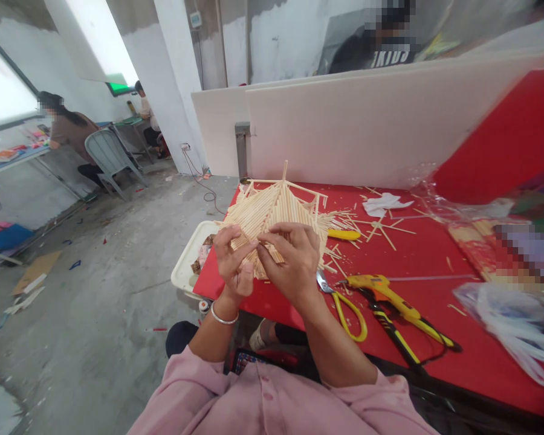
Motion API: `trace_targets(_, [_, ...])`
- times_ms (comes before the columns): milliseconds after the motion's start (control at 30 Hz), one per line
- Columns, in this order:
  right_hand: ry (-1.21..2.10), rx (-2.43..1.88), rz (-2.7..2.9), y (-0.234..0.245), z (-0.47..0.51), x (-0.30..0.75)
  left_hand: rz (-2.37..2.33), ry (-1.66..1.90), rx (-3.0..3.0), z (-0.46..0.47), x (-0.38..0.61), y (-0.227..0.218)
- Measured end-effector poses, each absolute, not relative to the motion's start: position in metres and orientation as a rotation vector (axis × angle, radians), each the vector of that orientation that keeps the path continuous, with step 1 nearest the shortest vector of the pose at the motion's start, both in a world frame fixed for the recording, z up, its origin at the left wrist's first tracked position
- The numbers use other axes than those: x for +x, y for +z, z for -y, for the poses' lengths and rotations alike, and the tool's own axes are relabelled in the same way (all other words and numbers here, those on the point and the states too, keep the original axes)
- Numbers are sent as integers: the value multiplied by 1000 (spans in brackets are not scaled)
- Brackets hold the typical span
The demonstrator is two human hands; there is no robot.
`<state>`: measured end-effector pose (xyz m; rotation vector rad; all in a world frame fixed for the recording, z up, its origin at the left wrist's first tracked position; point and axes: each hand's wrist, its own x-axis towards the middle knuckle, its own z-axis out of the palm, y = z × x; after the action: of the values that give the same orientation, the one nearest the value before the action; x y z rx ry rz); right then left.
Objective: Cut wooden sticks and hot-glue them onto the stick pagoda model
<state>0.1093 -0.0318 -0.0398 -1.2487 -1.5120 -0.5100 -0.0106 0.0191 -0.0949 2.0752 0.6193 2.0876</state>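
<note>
A model built of thin wooden sticks [278, 205], with sloping roof-like sides, stands on the red tabletop [417, 254]. In front of it, my left hand [236, 257] and my right hand [292, 257] meet with their fingertips almost touching. Thumb and forefinger are pinched together on each hand; whatever lies between them is too small to make out. A bracelet circles my left wrist. Close to my right forearm lie scissors with yellow handles [351, 317] and a yellow glue gun [385, 293].
Loose sticks [381, 229] and a white tissue [385, 204] lie behind the tools. A black-and-yellow tool [394, 335] and a plastic bag [512, 326] are at right. A white tub [185, 266] stands left of the table. Pale boards [344, 121] rise behind. Other people sit at the far left.
</note>
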Motion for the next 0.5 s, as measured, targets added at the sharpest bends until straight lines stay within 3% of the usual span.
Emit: trace_targets(500, [-508,-1251,1524,-39,32,110,-647,2067,2154,-18,-12,-93])
